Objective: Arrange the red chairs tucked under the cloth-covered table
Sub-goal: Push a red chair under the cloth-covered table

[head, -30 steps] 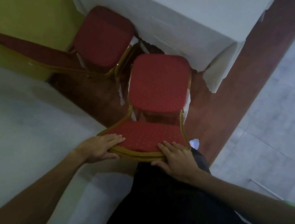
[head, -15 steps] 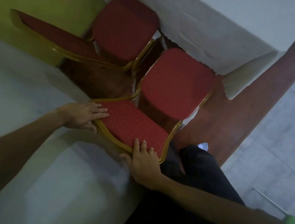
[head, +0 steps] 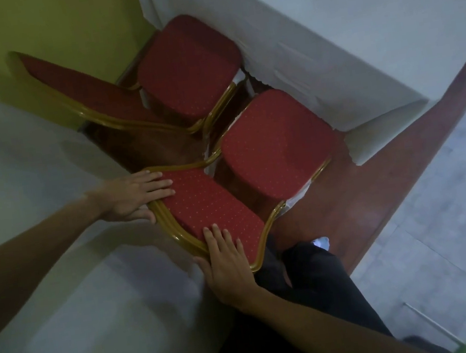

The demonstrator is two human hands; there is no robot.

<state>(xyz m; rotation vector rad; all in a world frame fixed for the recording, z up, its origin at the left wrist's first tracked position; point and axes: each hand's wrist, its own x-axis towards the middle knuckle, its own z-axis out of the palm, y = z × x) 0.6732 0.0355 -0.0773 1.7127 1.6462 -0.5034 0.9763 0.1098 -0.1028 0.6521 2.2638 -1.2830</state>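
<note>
Two red chairs stand side by side on the strip of red-brown floor (head: 391, 184) along the edge of the cloth-covered bench (head: 354, 24). The near chair (head: 275, 146) faces the bench: its seat points up and to the right toward the hanging white cloth, its front edge just at the cloth near the bench's corner, and its backrest (head: 212, 209) lies toward the person. The backrest's long axis runs diagonally from upper left to lower right, framed by gold tubing.

The left hand (head: 135, 194) lies over the upper-left end of that backrest, fingers flat across the red padding and thumb wrapped under the gold rail, a closed grip on the backrest. The right hand (head: 227, 262) holds the lower-right end, fingers spread on the padding and thumb down behind the rail, likewise gripping it.

The far chair (head: 186, 66) sits further along the same edge, its seat pointing the same way, its front partly under the cloth. Its backrest stretches off to the left against the yellow-green wall (head: 40, 29).

The legs of both chairs are mostly hidden beneath the seats. The scene is dim and slightly blurred. The person's dark trousers (head: 318, 299) fill the lower centre, and a green object at the bottom right edge is cut off.
</note>
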